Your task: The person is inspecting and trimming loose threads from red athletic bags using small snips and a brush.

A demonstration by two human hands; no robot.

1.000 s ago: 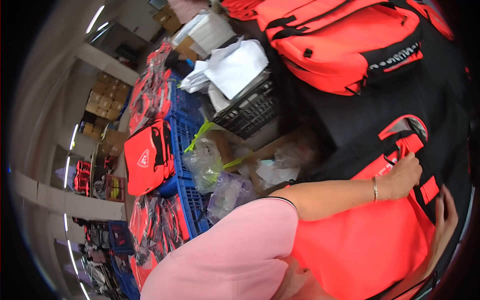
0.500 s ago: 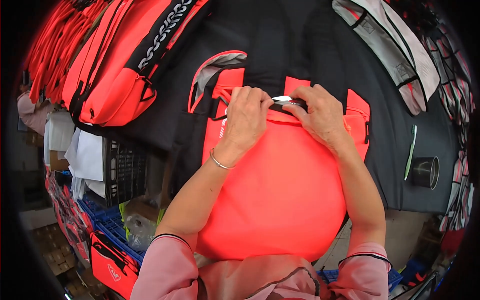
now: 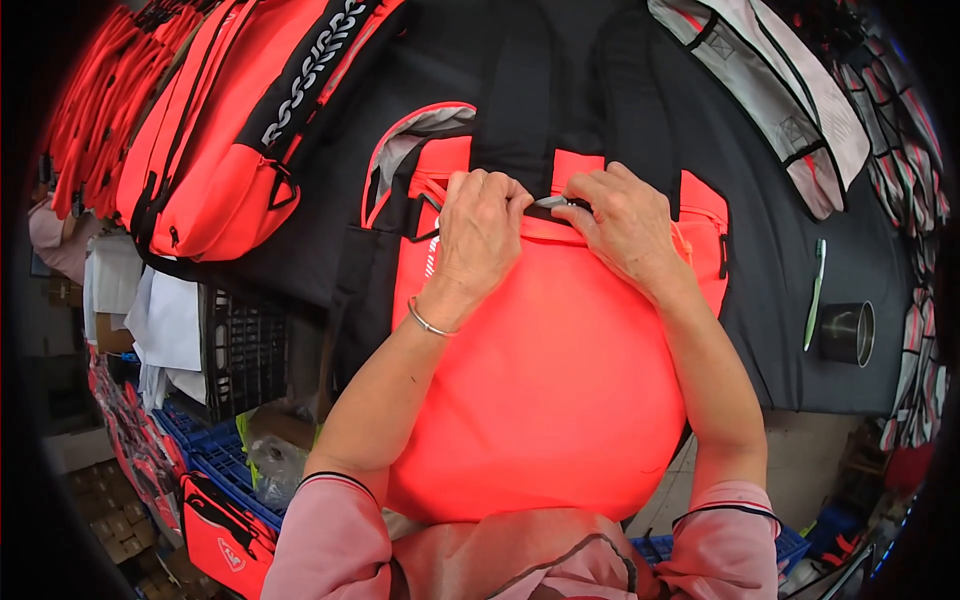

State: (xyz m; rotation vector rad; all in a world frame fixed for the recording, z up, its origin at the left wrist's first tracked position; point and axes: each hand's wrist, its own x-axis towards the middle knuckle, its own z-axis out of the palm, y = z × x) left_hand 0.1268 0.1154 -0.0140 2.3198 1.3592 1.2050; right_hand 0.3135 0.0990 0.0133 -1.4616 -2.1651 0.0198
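A bright coral-red backpack (image 3: 540, 390) lies on the black-covered table, its broad panel toward me and its black straps stretching away. At its upper edge my left hand (image 3: 480, 235) is closed, thumb and finger pinching the seam. My right hand (image 3: 625, 225) is closed beside it around small metal thread snips (image 3: 552, 202); their silvery blade shows between the hands, while the handle is mostly hidden by fingers. A grey-lined flap (image 3: 400, 150) stands open at the backpack's far left corner.
Another coral-red bag (image 3: 210, 190) lies at the far left. Grey bag pieces (image 3: 770, 100) lie at the far right. A green-and-white toothbrush (image 3: 816, 295) and a dark metal cup (image 3: 847, 333) are on the right. A black crate (image 3: 245, 345) with white sheets stands left.
The view has shifted slightly, moving the table's things a little left. Both hands stay at the backpack's upper edge; the snips' blade has turned and shows less.
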